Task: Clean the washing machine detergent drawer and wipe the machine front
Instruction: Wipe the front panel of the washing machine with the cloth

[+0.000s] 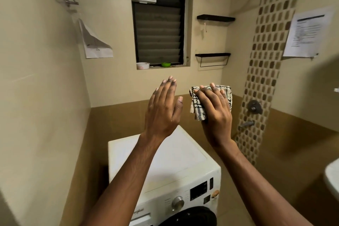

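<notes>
Washer stands low in view by the wall, its door cut off by the frame edge and its drawer partly behind the left forearm. Left hand is raised, fingers straight, holding nothing. Right hand holds a checked cloth, thumb hidden.

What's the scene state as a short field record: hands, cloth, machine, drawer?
left hand: raised above the machine, fingers straight, holds nothing
right hand: raised beside the left, holds the cloth against its palm
checked cloth: folded, in the air, off the machine
washing machine: white front-loader below the hands; neither hand touches it
detergent drawer: on the front, left of the dial; looks closed, partly hidden by the left forearm
task stage: no wiping contact yet
</notes>
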Demonstrator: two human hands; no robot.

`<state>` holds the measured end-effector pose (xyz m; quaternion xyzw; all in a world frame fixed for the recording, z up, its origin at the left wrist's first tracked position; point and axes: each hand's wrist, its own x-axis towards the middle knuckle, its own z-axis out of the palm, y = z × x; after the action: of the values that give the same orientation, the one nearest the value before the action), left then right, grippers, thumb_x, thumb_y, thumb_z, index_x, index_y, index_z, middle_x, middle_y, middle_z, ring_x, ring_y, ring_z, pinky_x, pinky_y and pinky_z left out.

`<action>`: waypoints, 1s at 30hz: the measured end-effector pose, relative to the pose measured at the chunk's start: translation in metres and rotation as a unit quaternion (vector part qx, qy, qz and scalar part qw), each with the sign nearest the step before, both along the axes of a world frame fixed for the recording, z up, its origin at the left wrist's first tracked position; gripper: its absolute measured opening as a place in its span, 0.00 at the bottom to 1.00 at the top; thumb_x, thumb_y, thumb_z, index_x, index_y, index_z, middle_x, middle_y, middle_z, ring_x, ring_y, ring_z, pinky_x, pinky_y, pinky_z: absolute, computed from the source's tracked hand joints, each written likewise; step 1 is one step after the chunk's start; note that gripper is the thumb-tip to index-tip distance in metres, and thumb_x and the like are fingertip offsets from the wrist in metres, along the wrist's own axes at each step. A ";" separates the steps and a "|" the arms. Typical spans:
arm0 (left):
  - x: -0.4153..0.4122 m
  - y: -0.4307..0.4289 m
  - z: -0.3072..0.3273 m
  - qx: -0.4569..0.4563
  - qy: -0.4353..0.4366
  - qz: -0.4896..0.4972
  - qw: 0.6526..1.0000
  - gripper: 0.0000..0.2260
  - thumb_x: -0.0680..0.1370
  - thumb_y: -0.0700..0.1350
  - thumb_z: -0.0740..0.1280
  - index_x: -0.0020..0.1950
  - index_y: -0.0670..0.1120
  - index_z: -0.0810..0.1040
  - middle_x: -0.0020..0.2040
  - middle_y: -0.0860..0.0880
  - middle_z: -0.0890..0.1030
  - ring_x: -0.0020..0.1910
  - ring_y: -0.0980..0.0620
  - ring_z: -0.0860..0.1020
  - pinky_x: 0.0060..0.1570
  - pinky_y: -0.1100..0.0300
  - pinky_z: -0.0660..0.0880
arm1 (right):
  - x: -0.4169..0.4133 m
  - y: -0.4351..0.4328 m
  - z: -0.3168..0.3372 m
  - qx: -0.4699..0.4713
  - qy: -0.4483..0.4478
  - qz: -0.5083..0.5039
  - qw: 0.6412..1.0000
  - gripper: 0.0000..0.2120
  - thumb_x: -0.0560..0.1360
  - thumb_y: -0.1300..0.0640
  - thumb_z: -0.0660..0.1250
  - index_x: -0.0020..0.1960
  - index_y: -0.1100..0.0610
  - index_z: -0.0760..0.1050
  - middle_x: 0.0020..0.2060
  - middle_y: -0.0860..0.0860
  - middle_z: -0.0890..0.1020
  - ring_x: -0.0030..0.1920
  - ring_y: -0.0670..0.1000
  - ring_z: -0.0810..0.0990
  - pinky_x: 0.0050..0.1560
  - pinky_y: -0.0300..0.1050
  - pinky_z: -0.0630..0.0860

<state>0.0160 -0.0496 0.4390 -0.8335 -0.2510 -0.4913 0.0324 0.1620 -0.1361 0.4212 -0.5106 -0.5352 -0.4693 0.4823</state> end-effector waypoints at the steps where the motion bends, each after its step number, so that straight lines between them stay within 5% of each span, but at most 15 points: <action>1: 0.012 -0.005 0.001 0.002 0.001 -0.008 1.000 0.26 0.83 0.54 0.50 0.79 0.46 0.61 0.80 0.48 0.61 0.80 0.51 0.57 0.77 0.54 0.53 | 0.012 -0.007 -0.001 0.004 -0.001 -0.007 1.000 0.17 0.76 0.70 0.68 0.64 0.60 0.78 0.62 0.57 0.80 0.69 0.60 0.73 0.68 0.63 0.68; 17: 0.279 -0.128 -0.019 -0.036 0.010 -0.166 0.985 0.26 0.83 0.55 0.49 0.80 0.48 0.59 0.81 0.51 0.59 0.80 0.55 0.53 0.76 0.57 0.46 | 0.247 -0.175 -0.008 0.000 0.008 -0.147 0.989 0.16 0.77 0.69 0.68 0.64 0.61 0.79 0.62 0.57 0.80 0.68 0.60 0.73 0.70 0.61 0.67; 25: 0.414 -0.191 -0.048 -0.067 0.030 -0.263 0.962 0.26 0.83 0.56 0.49 0.80 0.47 0.61 0.80 0.50 0.61 0.80 0.53 0.56 0.77 0.47 0.56 | 0.346 -0.255 -0.034 -0.024 0.052 -0.233 0.971 0.20 0.75 0.72 0.69 0.65 0.60 0.78 0.62 0.56 0.80 0.70 0.59 0.72 0.71 0.61 0.66; 30: 0.508 -0.228 -0.069 -0.076 0.055 -0.348 0.933 0.25 0.84 0.54 0.50 0.80 0.48 0.60 0.81 0.51 0.59 0.80 0.54 0.54 0.78 0.56 0.49 | 0.415 -0.301 -0.049 -0.040 0.084 -0.302 0.949 0.20 0.75 0.72 0.67 0.66 0.60 0.77 0.63 0.56 0.79 0.71 0.59 0.71 0.72 0.58 0.65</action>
<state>0.5237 -0.2774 0.3699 -0.8942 0.0206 -0.4049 -0.1899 0.5769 -0.4369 0.3717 -0.7049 -0.3313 -0.5268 0.3403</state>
